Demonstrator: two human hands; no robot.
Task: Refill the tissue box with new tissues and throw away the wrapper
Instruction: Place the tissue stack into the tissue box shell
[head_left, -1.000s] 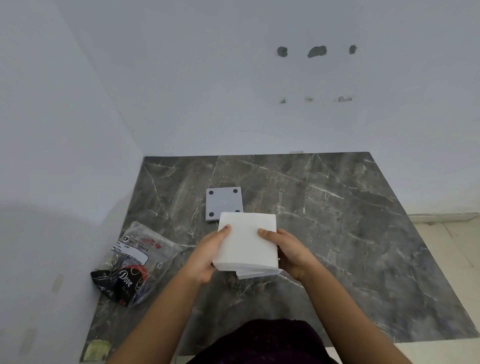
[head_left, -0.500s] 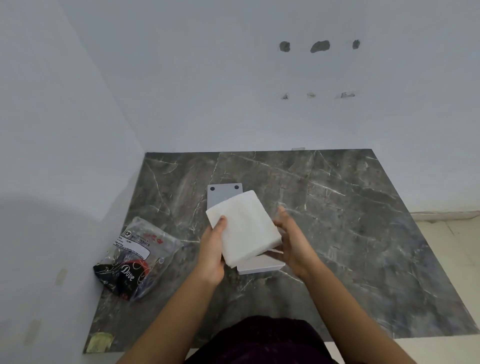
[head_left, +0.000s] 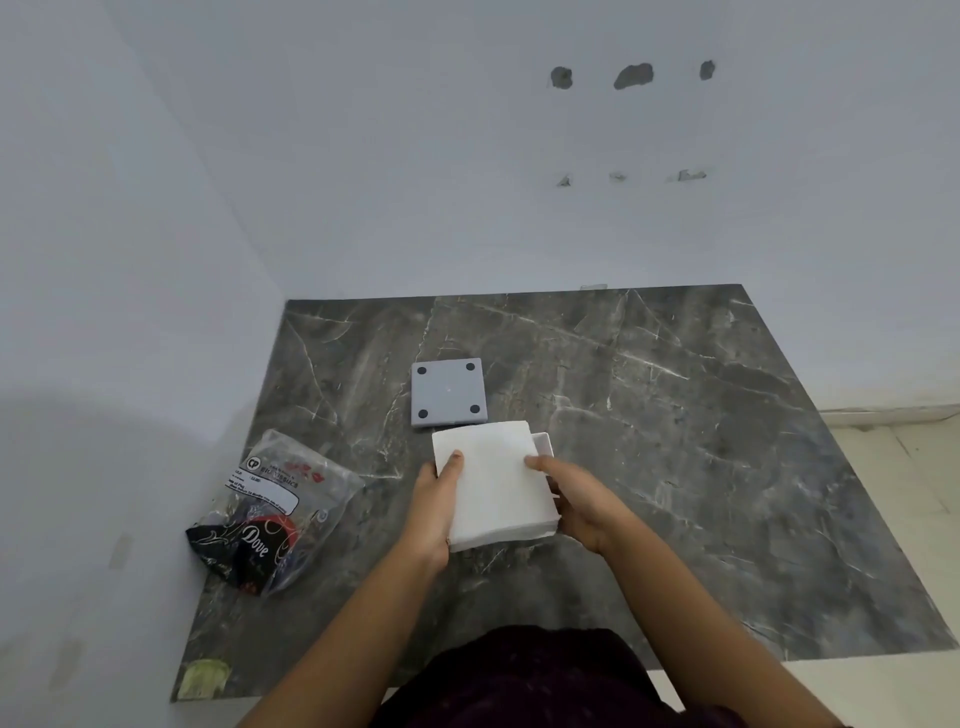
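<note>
A thick white stack of tissues (head_left: 496, 480) lies flat over the white tissue box (head_left: 544, 443), of which only a far right corner shows. My left hand (head_left: 432, 512) grips the stack's left edge, thumb on top. My right hand (head_left: 574, 499) holds its right edge, thumb on top and fingers underneath. The box's grey lid (head_left: 449, 392) lies upside down just beyond, with black pads at its corners. The crumpled clear plastic wrapper (head_left: 272, 512), printed black and red, lies to the left on the table.
The dark marble table (head_left: 675, 441) stands in a corner, with white walls behind and on the left. Its right edge drops to a pale tiled floor (head_left: 914, 519). A yellowish scrap (head_left: 205, 675) sits at the table's near left corner.
The stack was tilted and lifted in my left hand half a second ago. It is level now, lowered over the box, and my right hand has closed on its right edge.
</note>
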